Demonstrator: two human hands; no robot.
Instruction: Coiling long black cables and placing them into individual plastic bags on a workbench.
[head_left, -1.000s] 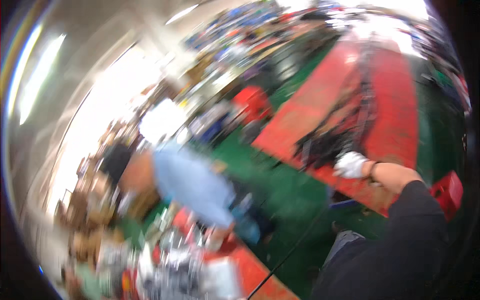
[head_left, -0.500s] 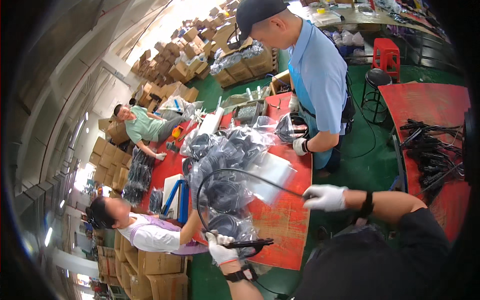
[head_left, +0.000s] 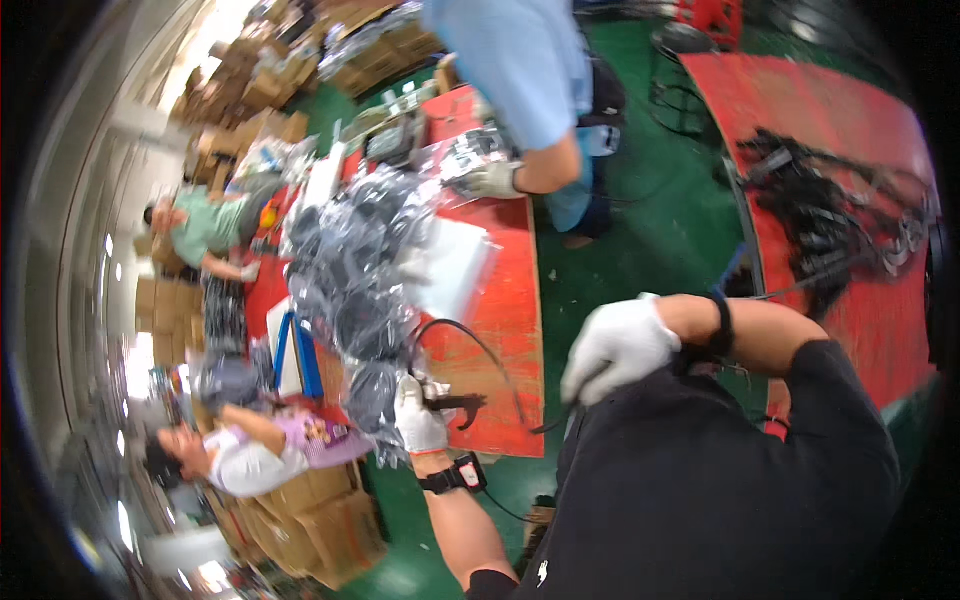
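Observation:
A black cable (head_left: pixel 492 362) arcs over the near end of the red table, running from one of my hands to the other. My left hand (head_left: pixel 420 415), in a white glove, is closed around the cable and a short dark bundled part (head_left: pixel 460 403) that sticks out to its right. My right hand (head_left: pixel 622 348), also gloved, is at the front of my body beyond the table's edge. Its fingers curl down onto the other stretch of cable; the fingertips are partly blurred. Clear bags of coiled dark cable (head_left: pixel 372 325) lie just past my left hand.
Clear plastic sheets (head_left: pixel 450 268) lie on the red table (head_left: pixel 505 330). A blue-and-white device (head_left: pixel 296 355) stands at its left side. Co-workers are around the table, one in a blue shirt (head_left: pixel 520 70). Another red table (head_left: pixel 850 110) at right bears a heap of black cables (head_left: pixel 815 215).
My view has swung to the right. My right hand has come in toward my body, and the cable loop between my hands is smaller and lower. The blue-shirted worker's hand has moved over a bag.

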